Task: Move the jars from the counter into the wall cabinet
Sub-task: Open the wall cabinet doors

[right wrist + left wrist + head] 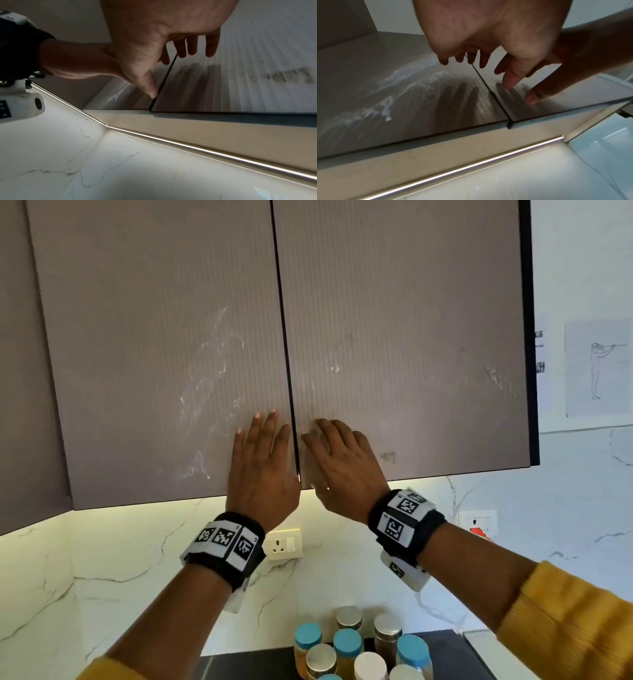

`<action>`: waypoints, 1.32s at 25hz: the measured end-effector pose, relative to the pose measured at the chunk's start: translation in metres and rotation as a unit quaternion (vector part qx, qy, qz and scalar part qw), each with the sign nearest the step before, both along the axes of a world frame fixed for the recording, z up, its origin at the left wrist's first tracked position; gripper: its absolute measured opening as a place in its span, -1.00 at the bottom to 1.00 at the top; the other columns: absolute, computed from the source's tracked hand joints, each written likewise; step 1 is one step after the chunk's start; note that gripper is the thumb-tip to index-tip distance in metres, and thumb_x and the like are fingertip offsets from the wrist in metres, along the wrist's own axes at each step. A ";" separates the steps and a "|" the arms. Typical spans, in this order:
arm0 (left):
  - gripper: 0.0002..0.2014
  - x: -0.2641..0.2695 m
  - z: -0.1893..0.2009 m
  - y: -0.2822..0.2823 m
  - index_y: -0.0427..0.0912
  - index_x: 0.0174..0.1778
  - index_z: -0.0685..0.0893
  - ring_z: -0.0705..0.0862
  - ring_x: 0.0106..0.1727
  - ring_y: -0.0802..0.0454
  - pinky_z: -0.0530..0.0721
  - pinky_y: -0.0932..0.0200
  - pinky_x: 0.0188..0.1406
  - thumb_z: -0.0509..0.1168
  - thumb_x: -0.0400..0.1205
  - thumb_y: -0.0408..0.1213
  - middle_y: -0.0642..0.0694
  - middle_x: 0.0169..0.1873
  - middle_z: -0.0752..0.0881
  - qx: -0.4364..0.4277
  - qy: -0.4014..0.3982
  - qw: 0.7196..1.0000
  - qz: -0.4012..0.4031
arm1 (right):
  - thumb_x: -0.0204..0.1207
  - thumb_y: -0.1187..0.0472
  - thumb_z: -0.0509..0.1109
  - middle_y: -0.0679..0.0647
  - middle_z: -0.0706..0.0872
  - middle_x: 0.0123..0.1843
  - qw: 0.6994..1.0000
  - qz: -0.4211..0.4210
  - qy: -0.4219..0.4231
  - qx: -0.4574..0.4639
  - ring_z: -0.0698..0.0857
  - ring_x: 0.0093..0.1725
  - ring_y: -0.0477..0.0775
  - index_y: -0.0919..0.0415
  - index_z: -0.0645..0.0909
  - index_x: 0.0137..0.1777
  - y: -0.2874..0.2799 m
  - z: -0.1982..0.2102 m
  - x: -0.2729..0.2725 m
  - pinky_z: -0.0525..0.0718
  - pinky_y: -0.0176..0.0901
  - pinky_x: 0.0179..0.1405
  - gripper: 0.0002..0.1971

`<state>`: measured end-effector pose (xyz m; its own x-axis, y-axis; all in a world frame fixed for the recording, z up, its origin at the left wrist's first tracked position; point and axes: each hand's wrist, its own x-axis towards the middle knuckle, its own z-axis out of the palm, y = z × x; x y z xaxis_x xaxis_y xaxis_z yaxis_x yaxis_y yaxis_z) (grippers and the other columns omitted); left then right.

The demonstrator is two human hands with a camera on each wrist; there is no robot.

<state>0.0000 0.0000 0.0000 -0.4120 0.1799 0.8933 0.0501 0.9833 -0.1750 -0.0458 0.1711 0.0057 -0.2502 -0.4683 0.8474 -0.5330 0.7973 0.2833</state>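
Observation:
The wall cabinet has two ribbed taupe doors, left door (164, 354) and right door (411, 337), both closed with a thin dark seam between them. My left hand (263, 453) lies with straight fingers on the left door's lower corner beside the seam. My right hand (337, 455) is spread on the right door just across the seam. In the left wrist view my left hand (479, 33) casts finger shadows on the door. In the right wrist view the right hand (163, 33) has its thumb at the seam. Several jars (347, 642) with blue, silver and white lids stand below on the counter.
A dark counter (257, 666) holds the jars against a white marble backsplash. A wall socket (284, 544) sits under the cabinet, and a second socket (478, 523) is further right. Paper sheets (596, 368) hang on the right wall. A light strip (453, 169) runs beneath the cabinet.

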 end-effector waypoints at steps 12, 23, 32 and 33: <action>-0.24 -0.065 -0.012 -0.026 -0.11 0.83 -0.14 -0.20 0.82 -0.32 -0.05 -0.53 0.69 -0.19 0.75 0.19 -0.22 0.82 -0.20 -0.033 0.004 0.997 0.066 | 0.55 -0.12 0.51 0.36 -0.08 0.87 0.996 -0.080 -0.001 -0.038 -0.11 0.85 0.49 0.25 0.01 0.86 -0.037 -0.026 -0.049 0.05 0.60 0.71 0.05; -0.34 -0.071 -0.012 -0.031 -0.08 0.84 -0.15 -0.22 0.82 -0.26 -0.09 -0.51 0.70 -0.24 0.80 0.05 -0.17 0.83 -0.20 -0.022 0.015 0.999 0.027 | 0.58 0.07 0.57 0.49 -0.05 0.83 0.988 -0.146 -0.022 -0.037 -0.06 0.79 0.67 0.31 -0.02 0.82 -0.054 -0.024 -0.050 0.12 0.68 0.67 0.01; -0.15 -0.069 -0.012 -0.038 -0.08 0.84 -0.14 -0.22 0.82 -0.28 -0.19 -0.48 0.72 0.05 0.73 0.22 -0.16 0.83 -0.21 -0.045 -0.009 0.999 0.021 | 0.53 0.05 0.62 0.58 -0.21 0.80 0.990 -0.132 -0.041 -0.031 -0.20 0.75 0.74 0.35 -0.13 0.84 -0.038 -0.027 0.005 0.02 0.70 0.69 0.15; -0.07 -0.067 -0.012 -0.038 -0.08 0.84 -0.16 -0.23 0.82 -0.28 -0.21 -0.48 0.72 0.13 0.68 0.27 -0.16 0.82 -0.23 -0.047 -0.018 0.998 0.025 | 0.53 0.03 0.61 0.58 -0.19 0.80 0.991 -0.121 -0.037 -0.038 -0.18 0.76 0.73 0.35 -0.12 0.84 -0.033 -0.029 0.015 0.07 0.68 0.69 0.14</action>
<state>-0.0669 -0.0382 -0.0124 -0.4531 0.2402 0.8585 0.0098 0.9643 -0.2647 -0.0308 0.1383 -0.0232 -0.4104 -0.3234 0.8526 -0.3412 0.9216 0.1853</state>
